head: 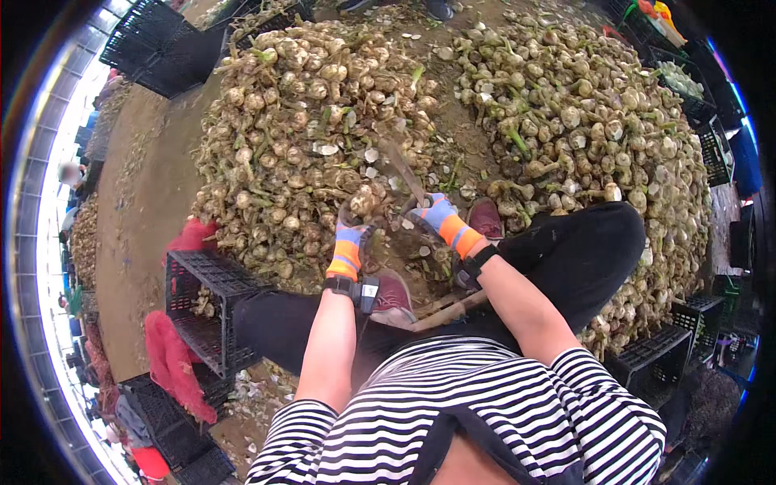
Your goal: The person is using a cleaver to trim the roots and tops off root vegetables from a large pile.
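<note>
Both my hands wear orange and blue-grey gloves with dark palms. My left hand (353,233) is closed on a garlic bulb (365,203), which shows above its fingers at the edge of a large heap of garlic bulbs (291,157). To its right, my right hand (434,212) grips a knife by its handle. The knife's long, stained blade (401,165) points up and to the left, over cut pieces of garlic and stems on the ground. The glove hides most of the handle.
A second garlic heap (582,121) lies at the right. Beside my left leg, a black plastic crate (212,303) lies on its side, with red mesh sacks (173,364) near it. More black crates (658,351) stand at the lower right. My shoes (393,300) are between the heaps.
</note>
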Available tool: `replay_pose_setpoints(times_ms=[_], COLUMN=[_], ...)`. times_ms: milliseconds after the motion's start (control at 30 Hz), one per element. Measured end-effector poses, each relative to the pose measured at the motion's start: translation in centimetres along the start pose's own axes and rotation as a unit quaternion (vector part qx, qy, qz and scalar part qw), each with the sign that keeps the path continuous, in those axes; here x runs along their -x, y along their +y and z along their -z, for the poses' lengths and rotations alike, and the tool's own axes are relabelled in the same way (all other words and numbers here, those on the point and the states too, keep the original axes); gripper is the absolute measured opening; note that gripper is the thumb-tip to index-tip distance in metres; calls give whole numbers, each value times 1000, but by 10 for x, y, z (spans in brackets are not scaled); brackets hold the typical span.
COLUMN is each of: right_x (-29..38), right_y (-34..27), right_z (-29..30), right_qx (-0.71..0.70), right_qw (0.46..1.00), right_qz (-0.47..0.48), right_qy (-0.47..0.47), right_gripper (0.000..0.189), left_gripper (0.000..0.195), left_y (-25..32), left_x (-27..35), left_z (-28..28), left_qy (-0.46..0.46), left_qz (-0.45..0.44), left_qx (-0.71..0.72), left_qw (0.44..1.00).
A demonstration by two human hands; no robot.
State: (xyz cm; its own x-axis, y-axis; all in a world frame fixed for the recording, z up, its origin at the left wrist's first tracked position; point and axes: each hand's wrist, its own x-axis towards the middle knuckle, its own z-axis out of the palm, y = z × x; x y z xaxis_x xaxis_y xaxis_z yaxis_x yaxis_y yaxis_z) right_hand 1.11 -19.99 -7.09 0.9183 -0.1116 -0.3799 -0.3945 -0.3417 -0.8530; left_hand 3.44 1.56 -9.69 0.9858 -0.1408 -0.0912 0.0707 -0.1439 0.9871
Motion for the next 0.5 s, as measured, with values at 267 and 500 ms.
replay_pose_setpoints(times_ms=[267,500], right_x=[59,92], right_y=[-84,-131], right_z=[18,24], right_qx=[201,405], right_qw=[967,874], right_qz=[142,218], right_qy=[-60,-153], right_gripper=[40,37], left_gripper=[36,47], left_y=[56,61], left_x=[2,23], left_z=[27,20], left_qy=[-64,30], left_qz=[-24,-87], left_qx=[193,129], left_qw=[979,987])
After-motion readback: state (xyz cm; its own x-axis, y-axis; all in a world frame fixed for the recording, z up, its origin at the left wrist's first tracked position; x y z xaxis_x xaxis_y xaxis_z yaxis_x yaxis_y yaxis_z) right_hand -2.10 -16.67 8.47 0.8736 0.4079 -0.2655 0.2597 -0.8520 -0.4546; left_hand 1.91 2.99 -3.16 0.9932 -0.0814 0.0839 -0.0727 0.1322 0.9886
